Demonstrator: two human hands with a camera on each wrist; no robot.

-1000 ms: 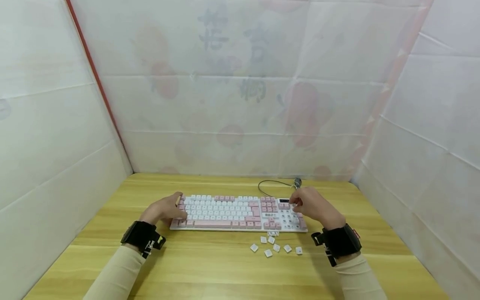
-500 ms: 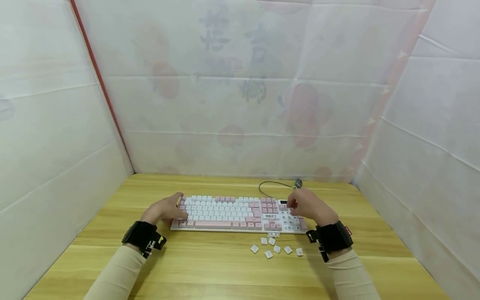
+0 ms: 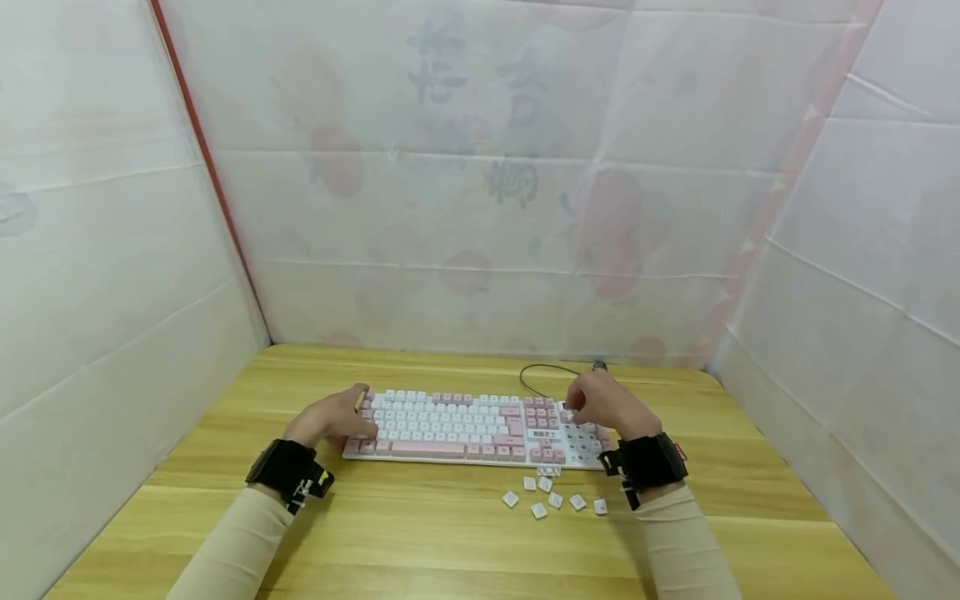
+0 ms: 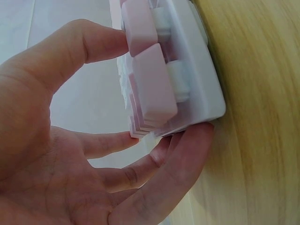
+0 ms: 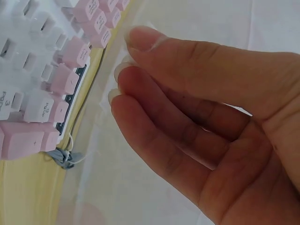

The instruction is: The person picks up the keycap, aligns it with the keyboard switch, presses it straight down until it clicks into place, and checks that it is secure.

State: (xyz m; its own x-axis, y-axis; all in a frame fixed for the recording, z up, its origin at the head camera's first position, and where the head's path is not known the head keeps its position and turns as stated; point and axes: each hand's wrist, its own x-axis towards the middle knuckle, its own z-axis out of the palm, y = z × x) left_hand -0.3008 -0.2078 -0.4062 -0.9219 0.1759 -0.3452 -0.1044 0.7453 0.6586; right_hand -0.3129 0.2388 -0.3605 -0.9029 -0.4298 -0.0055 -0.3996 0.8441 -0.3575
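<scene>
A pink and white keyboard (image 3: 450, 433) lies on the wooden table. My left hand (image 3: 330, 419) grips its left end. In the left wrist view the thumb (image 4: 105, 43) touches a pink keycap (image 4: 154, 84), and the other fingers lie at the keyboard's edge. Over the upper left of the number pad is my right hand (image 3: 611, 402), thumb and fingertips brought together. I cannot tell whether those fingertips pinch a keycap. Bare switch stems (image 5: 26, 61) show on the number pad, with a white 9 keycap (image 5: 40, 107) seated among them.
Several loose white keycaps (image 3: 539, 511) are scattered in front of the keyboard's right part. A small clear piece (image 3: 549, 472) sits at the front edge. Behind the keyboard are a looped cable (image 3: 536, 367) and its bundled end (image 5: 65, 157). Pale cloth walls (image 3: 465, 208) enclose the table.
My right hand has moved left across the number pad to its upper left, its fingertips staying close together. The left hand keeps its place on the keyboard's left end.
</scene>
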